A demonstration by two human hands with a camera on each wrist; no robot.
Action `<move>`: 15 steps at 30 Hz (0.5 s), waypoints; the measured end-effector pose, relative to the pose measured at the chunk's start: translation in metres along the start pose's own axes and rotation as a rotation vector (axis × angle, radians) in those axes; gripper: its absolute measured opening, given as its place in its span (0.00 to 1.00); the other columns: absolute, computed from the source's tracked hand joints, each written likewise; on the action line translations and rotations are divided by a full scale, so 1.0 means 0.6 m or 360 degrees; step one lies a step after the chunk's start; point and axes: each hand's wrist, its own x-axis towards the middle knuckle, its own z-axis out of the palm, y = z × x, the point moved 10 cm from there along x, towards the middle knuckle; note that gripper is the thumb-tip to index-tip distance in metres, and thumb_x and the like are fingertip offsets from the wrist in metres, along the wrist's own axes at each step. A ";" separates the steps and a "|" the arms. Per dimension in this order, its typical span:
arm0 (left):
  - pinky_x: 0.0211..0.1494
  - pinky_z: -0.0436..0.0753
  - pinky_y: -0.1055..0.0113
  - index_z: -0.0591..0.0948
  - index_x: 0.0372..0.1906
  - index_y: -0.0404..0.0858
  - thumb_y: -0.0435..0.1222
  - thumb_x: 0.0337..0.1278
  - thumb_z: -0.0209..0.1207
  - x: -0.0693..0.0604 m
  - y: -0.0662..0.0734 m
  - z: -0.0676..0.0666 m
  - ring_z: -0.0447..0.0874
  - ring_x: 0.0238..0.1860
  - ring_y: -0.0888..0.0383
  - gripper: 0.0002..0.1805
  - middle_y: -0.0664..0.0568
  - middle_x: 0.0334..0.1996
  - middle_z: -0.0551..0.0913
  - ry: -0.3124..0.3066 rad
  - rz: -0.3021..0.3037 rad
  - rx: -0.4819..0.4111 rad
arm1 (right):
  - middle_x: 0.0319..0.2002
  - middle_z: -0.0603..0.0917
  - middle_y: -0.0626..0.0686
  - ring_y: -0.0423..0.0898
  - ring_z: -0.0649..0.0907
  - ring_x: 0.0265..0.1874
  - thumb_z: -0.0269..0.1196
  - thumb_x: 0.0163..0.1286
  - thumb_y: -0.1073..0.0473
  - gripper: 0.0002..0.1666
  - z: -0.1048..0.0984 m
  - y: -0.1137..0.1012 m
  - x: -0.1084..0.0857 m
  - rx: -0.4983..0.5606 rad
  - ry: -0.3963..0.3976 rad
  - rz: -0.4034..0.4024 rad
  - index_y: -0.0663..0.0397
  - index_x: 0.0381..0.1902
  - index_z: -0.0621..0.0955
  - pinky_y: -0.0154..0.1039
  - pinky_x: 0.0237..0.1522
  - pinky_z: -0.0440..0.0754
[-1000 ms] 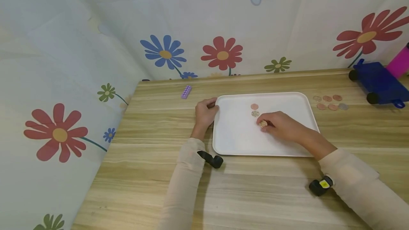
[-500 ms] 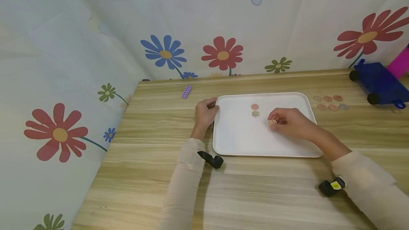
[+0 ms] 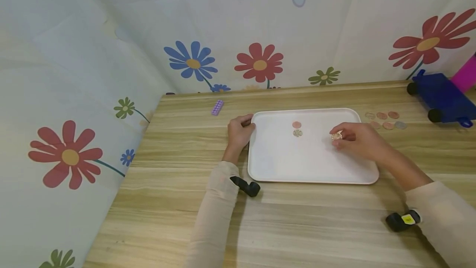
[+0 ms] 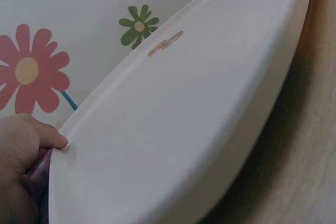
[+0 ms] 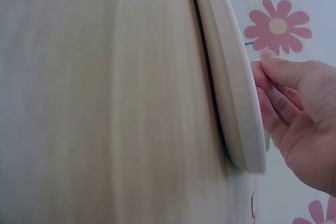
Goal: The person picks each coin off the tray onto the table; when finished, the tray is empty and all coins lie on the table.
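A white tray [image 3: 275,160] lies on the table. My left hand [image 3: 239,133] holds its left edge, thumb over the rim in the left wrist view and fingers along the outside. Above the tray's right part, my right hand [image 3: 358,140] pinches a gold-coloured coin [image 3: 336,135] between thumb and fingertips. That coin does not show in the right wrist view. On the tray lie a copper-coloured coin [image 3: 296,124] and, just below it, a pale gold coin [image 3: 297,133]. In the left wrist view these two coins [image 4: 165,43] appear nearly edge-on.
Several coins [image 3: 381,116], copper, gold-toned and silvery, lie in two rows right of the tray. Farther right stands a dark blue wheeled toy [image 3: 444,96], with a pink object [image 3: 465,73] behind it. A purple building brick [image 3: 217,107] lies at the back left. A flowered cloth hangs behind.
My right hand has lifted the gold-coloured coin away from the tray's middle and carried it to the right. My left hand and the two coins on the tray have stayed put.
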 end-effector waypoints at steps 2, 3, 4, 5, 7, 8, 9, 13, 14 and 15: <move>0.57 0.89 0.59 0.86 0.55 0.32 0.27 0.59 0.63 0.000 0.000 0.000 0.88 0.54 0.45 0.18 0.37 0.51 0.88 -0.0003 -0.0007 -0.0001 | 0.31 0.88 0.54 0.35 0.85 0.31 0.72 0.63 0.62 0.16 -0.011 0.009 -0.005 0.0009 0.0039 0.0019 0.61 0.48 0.84 0.21 0.33 0.79; 0.57 0.89 0.59 0.86 0.55 0.32 0.27 0.60 0.63 0.000 -0.001 0.001 0.88 0.54 0.45 0.18 0.37 0.52 0.88 -0.0003 -0.0010 -0.0002 | 0.31 0.89 0.55 0.32 0.85 0.30 0.72 0.63 0.62 0.17 -0.016 0.013 -0.008 0.0018 0.0058 0.0016 0.62 0.48 0.84 0.20 0.33 0.79; 0.57 0.89 0.59 0.86 0.55 0.32 0.27 0.60 0.63 -0.001 -0.001 0.001 0.88 0.54 0.45 0.18 0.37 0.52 0.88 -0.0004 -0.0010 -0.0002 | 0.32 0.89 0.56 0.28 0.84 0.29 0.72 0.64 0.62 0.17 -0.021 0.017 -0.010 0.0028 0.0068 0.0024 0.62 0.49 0.83 0.19 0.32 0.78; 0.57 0.89 0.59 0.86 0.55 0.32 0.27 0.60 0.63 -0.001 -0.001 0.001 0.88 0.54 0.45 0.18 0.37 0.52 0.88 -0.0004 -0.0008 -0.0004 | 0.32 0.90 0.57 0.25 0.83 0.29 0.71 0.64 0.62 0.17 -0.025 0.022 -0.012 0.0039 0.0077 0.0027 0.63 0.49 0.83 0.18 0.32 0.78; 0.57 0.89 0.59 0.86 0.55 0.32 0.27 0.60 0.63 0.000 -0.001 0.000 0.88 0.54 0.45 0.18 0.37 0.52 0.88 -0.0002 -0.0003 -0.0010 | 0.34 0.90 0.59 0.21 0.81 0.30 0.71 0.65 0.62 0.18 -0.033 0.030 -0.017 0.0037 0.0092 0.0040 0.64 0.50 0.83 0.16 0.33 0.77; 0.57 0.89 0.59 0.86 0.55 0.32 0.27 0.60 0.63 -0.001 0.000 0.000 0.88 0.54 0.45 0.18 0.37 0.52 0.88 -0.0002 -0.0001 -0.0012 | 0.34 0.90 0.59 0.20 0.80 0.30 0.71 0.65 0.61 0.18 -0.036 0.035 -0.020 0.0028 0.0096 0.0048 0.63 0.51 0.83 0.14 0.33 0.77; 0.57 0.89 0.59 0.86 0.55 0.32 0.27 0.60 0.63 -0.001 0.000 0.000 0.88 0.54 0.45 0.18 0.37 0.52 0.88 -0.0002 0.0002 -0.0017 | 0.35 0.90 0.60 0.20 0.80 0.30 0.70 0.66 0.61 0.18 -0.040 0.039 -0.023 0.0028 0.0096 0.0052 0.64 0.52 0.83 0.14 0.34 0.77; 0.57 0.89 0.60 0.86 0.55 0.31 0.26 0.60 0.63 -0.001 0.000 0.000 0.88 0.54 0.45 0.18 0.37 0.52 0.88 -0.0001 0.0005 -0.0022 | 0.34 0.90 0.61 0.21 0.80 0.29 0.70 0.66 0.63 0.19 -0.055 0.057 -0.035 -0.0004 0.0119 0.0061 0.66 0.52 0.83 0.15 0.32 0.78; 0.57 0.89 0.60 0.86 0.55 0.31 0.26 0.60 0.63 -0.001 0.000 0.000 0.88 0.54 0.45 0.18 0.37 0.52 0.88 -0.0002 0.0004 -0.0021 | 0.34 0.90 0.61 0.21 0.79 0.29 0.70 0.66 0.63 0.19 -0.060 0.062 -0.039 -0.0017 0.0134 0.0065 0.66 0.52 0.83 0.15 0.32 0.78; 0.57 0.89 0.60 0.86 0.55 0.32 0.26 0.60 0.63 -0.001 0.000 0.000 0.88 0.54 0.45 0.18 0.37 0.52 0.88 -0.0001 0.0005 -0.0021 | 0.33 0.89 0.62 0.21 0.79 0.28 0.70 0.65 0.64 0.19 -0.065 0.067 -0.042 -0.0028 0.0155 0.0063 0.67 0.52 0.83 0.15 0.31 0.77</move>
